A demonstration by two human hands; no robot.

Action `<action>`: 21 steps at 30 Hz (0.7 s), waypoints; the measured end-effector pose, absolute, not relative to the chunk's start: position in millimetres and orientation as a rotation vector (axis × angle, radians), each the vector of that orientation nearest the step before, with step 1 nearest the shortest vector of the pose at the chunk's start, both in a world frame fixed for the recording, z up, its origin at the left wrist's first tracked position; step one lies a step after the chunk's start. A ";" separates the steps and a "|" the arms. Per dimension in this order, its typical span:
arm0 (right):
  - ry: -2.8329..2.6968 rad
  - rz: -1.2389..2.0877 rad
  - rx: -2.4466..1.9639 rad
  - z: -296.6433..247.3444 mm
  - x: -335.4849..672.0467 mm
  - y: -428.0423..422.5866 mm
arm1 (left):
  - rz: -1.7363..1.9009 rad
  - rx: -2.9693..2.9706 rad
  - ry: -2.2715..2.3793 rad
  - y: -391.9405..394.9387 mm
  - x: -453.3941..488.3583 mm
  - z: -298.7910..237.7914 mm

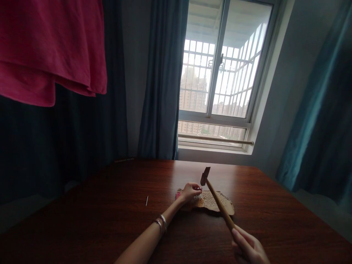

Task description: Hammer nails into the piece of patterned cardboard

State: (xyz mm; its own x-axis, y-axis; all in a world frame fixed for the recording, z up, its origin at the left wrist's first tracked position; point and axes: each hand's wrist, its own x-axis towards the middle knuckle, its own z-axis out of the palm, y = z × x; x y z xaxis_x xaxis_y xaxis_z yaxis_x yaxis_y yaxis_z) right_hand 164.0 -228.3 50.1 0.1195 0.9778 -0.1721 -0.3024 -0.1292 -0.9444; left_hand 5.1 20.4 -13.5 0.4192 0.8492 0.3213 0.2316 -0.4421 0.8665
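Note:
My right hand (249,245) is wrapped round the wooden handle of a hammer (220,205), whose head is raised beside my left hand. My left hand (190,192) is closed in a pinch over the left part of a tan, leather-like piece (211,201) dotted with many small dark marks or holes. What its fingers pinch is too small to make out. The piece lies flat on the table, with an uneven edge and a pinkish patch at its left end. Part of it is hidden by my left hand and the hammer handle.
A thin metal rod (146,200) lies on the brown wooden table (115,220), left of my left hand. Beyond the table stand a window (214,73) and blue curtains (162,80). A pink cloth (55,47) hangs at upper left.

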 end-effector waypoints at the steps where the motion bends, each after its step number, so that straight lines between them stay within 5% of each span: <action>1: -0.805 1.322 -1.162 49.8 164.1 -228.2 | 1.015 1.915 0.921 19.9 5.1 -12.9; 21: -0.747 1.218 -1.234 42.4 162.0 -229.6 | 0.974 1.962 0.980 21.5 5.0 -13.0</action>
